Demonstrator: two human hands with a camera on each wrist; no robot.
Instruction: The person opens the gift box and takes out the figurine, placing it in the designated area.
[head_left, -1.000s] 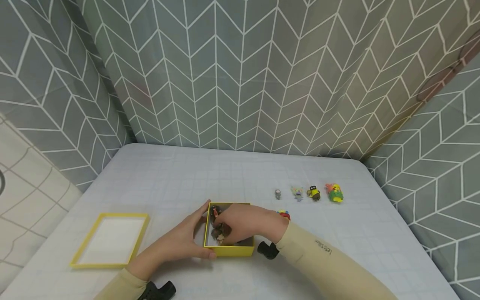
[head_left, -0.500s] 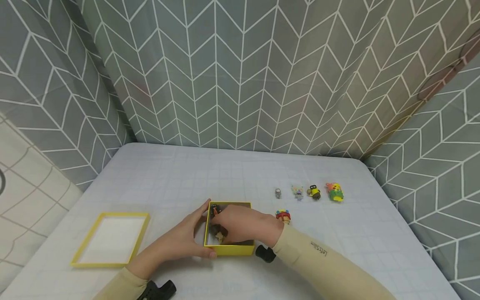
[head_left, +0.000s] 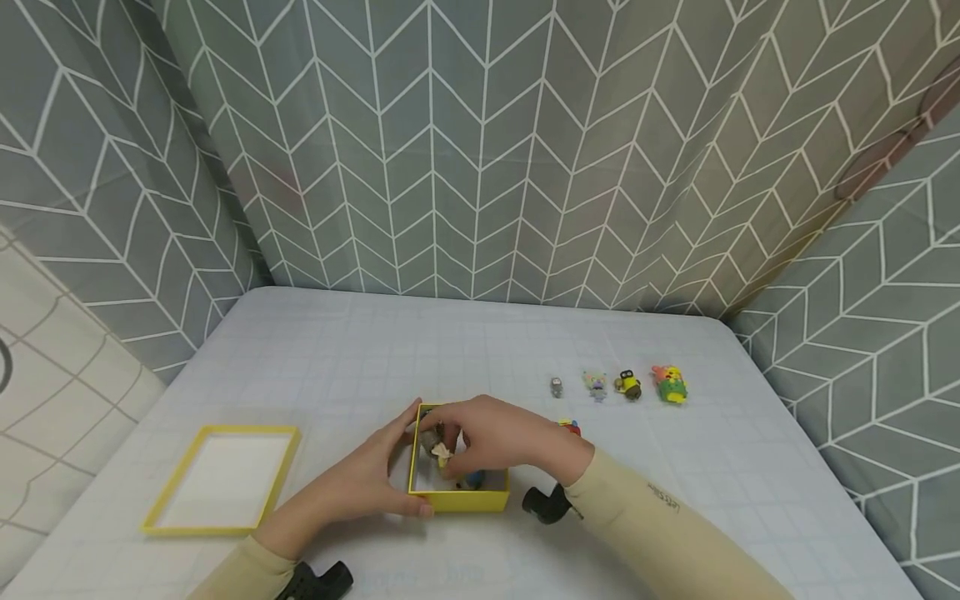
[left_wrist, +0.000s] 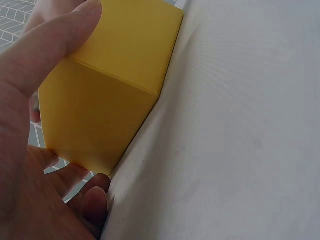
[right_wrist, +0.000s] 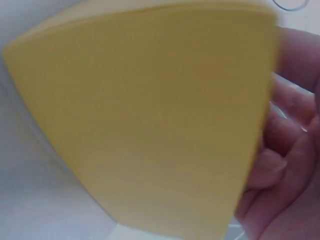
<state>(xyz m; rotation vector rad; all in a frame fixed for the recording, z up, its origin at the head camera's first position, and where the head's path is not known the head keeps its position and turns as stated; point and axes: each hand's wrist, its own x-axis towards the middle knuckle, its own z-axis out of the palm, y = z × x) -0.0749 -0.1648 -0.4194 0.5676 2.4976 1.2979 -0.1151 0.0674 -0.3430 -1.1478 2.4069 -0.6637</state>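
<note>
An open yellow box (head_left: 468, 501) stands on the white table in front of me. My left hand (head_left: 363, 482) grips its left side, thumb along the near wall and fingers round the far side; the left wrist view shows this thumb (left_wrist: 55, 45) on the yellow wall. My right hand (head_left: 501, 433) reaches over the box's opening and pinches a small figurine (head_left: 442, 454), grey-brown with a cream and yellow part. A small blue item (head_left: 472, 479) lies in the box under that hand. In the right wrist view the box wall (right_wrist: 150, 115) hides the fingertips.
A yellow-rimmed white lid (head_left: 217, 479) lies at left. To the right stand toy figures: a small grey one (head_left: 557, 387), a pale one (head_left: 596, 385), a yellow and black one (head_left: 628, 385) and a green one (head_left: 670, 386). A red one (head_left: 572, 427) is partly hidden by my wrist.
My right hand has risen from the box's bottom and shifted slightly right, with the figurine at its fingertips. The blue item now shows beneath. The left hand and box have stayed put.
</note>
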